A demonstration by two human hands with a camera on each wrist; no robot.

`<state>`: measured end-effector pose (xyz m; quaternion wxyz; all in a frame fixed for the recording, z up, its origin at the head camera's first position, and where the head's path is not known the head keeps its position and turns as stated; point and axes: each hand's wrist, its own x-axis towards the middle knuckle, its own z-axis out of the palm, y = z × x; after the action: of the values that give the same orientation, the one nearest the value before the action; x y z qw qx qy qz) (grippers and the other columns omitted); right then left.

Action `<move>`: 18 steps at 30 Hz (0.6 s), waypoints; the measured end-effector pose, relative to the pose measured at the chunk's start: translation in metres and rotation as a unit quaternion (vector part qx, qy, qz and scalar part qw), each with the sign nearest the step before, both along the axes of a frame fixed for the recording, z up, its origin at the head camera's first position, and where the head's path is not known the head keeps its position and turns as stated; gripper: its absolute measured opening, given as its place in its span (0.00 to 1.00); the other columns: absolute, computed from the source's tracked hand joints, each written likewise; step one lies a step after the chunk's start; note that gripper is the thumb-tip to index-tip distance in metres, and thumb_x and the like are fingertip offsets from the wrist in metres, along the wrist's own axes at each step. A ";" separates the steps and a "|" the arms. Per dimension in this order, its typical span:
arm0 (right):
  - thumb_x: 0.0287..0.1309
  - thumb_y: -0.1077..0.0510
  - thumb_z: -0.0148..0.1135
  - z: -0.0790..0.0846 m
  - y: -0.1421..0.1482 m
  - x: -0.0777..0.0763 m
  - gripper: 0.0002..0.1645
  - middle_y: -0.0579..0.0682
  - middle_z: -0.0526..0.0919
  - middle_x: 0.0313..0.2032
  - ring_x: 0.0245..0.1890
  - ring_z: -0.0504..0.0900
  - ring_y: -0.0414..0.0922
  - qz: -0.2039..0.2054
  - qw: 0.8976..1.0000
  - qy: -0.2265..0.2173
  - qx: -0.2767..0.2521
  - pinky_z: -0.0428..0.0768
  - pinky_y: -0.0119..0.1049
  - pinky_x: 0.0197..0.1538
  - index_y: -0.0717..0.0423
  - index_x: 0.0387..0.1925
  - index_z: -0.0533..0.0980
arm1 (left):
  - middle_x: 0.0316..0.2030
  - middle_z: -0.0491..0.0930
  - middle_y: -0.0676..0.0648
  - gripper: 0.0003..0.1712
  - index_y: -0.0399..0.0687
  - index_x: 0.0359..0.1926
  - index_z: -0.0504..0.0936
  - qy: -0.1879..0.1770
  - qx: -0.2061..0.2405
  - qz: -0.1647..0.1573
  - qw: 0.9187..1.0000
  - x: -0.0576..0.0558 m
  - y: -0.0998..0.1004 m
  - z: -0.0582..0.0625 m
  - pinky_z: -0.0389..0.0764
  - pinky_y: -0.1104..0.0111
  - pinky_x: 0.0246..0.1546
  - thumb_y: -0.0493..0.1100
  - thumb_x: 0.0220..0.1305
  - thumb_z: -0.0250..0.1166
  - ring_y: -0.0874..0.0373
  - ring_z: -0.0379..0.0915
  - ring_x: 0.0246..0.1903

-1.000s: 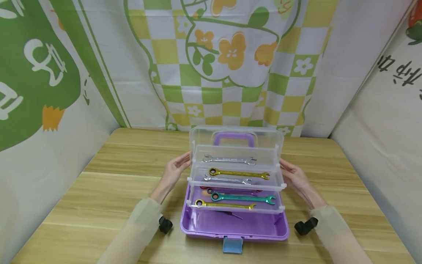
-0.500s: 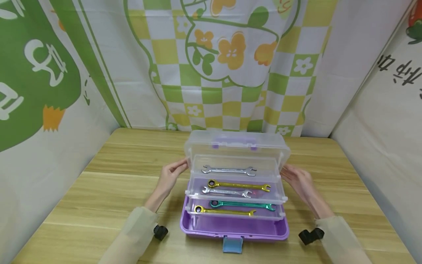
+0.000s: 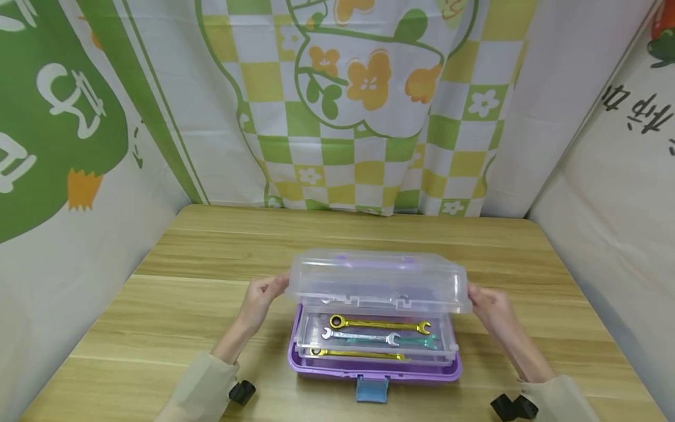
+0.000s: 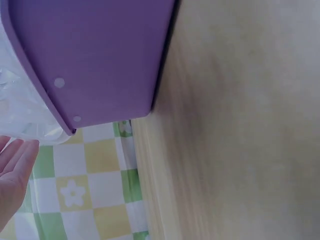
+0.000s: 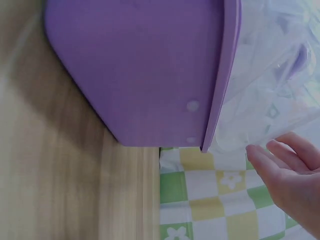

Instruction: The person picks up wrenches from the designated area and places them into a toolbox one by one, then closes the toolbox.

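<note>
A purple toolbox [image 3: 316,373] stands on the table with its clear lid [image 3: 379,281] partly lowered over it. My left hand [image 3: 262,298] touches the lid's left end with extended fingers. At the opposite end, the fingers of my right hand [image 3: 490,308] rest against the lid too. Under it, clear trays [image 3: 455,347] hold an upper gold wrench [image 3: 382,324], a silver wrench [image 3: 361,336], a teal wrench [image 3: 426,341] and another gold wrench [image 3: 358,354] near the front. The lid mostly hides the back tray. In both wrist views the fingers meet the clear plastic beyond the purple side.
A blue latch [image 3: 372,389] hangs down at the toolbox's front. The wooden table [image 3: 174,305] extends to both sides. Behind it hangs a checked cloth [image 3: 369,158], and printed fabric walls [image 3: 612,234] flank the table.
The lid has swung forward and down between both hands. The trays have folded down into the toolbox, covering the lower wrenches. Both hands have come lower and nearer, moving slightly apart.
</note>
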<state>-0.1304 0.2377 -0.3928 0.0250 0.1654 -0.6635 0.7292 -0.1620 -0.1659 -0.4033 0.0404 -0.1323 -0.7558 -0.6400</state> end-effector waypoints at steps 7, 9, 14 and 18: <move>0.62 0.56 0.47 -0.004 0.009 0.018 0.15 0.28 0.67 0.53 0.55 0.61 0.28 -0.041 0.977 -0.008 0.209 0.56 0.55 0.59 0.55 0.43 0.77 | 0.54 0.67 0.35 0.18 0.27 0.49 0.71 0.032 -0.035 -0.048 0.998 0.014 -0.005 -0.005 0.61 0.56 0.55 0.35 0.60 0.53 0.46 0.61 0.57; 0.61 0.60 0.48 -0.005 0.010 0.021 0.16 0.28 0.66 0.54 0.55 0.60 0.26 -0.023 0.978 -0.013 0.206 0.49 0.66 0.54 0.61 0.47 0.74 | 0.55 0.65 0.35 0.18 0.27 0.50 0.70 0.027 -0.025 -0.070 0.997 0.016 -0.007 -0.008 0.64 0.63 0.54 0.35 0.60 0.54 0.55 0.62 0.57; 0.57 0.66 0.51 -0.006 0.013 0.026 0.21 0.28 0.61 0.58 0.54 0.59 0.21 0.027 0.979 -0.015 0.203 0.59 0.46 0.59 0.70 0.53 0.66 | 0.57 0.60 0.32 0.22 0.24 0.51 0.67 0.019 -0.003 -0.132 0.991 0.021 -0.014 -0.014 0.67 0.75 0.50 0.33 0.57 0.57 0.70 0.65 0.52; 0.54 0.72 0.51 -0.013 0.017 0.028 0.25 0.33 0.57 0.62 0.56 0.61 0.26 0.093 0.982 0.014 0.163 0.62 0.21 0.53 0.77 0.54 0.59 | 0.58 0.55 0.29 0.25 0.21 0.53 0.65 0.018 0.010 -0.178 0.984 0.022 -0.018 -0.019 0.66 0.73 0.52 0.31 0.55 0.58 0.67 0.66 0.52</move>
<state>-0.1029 0.2544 -0.4057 -0.0609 0.2378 -0.7547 0.6084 -0.1395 -0.1840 -0.4219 -0.0596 -0.2758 -0.7126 -0.6423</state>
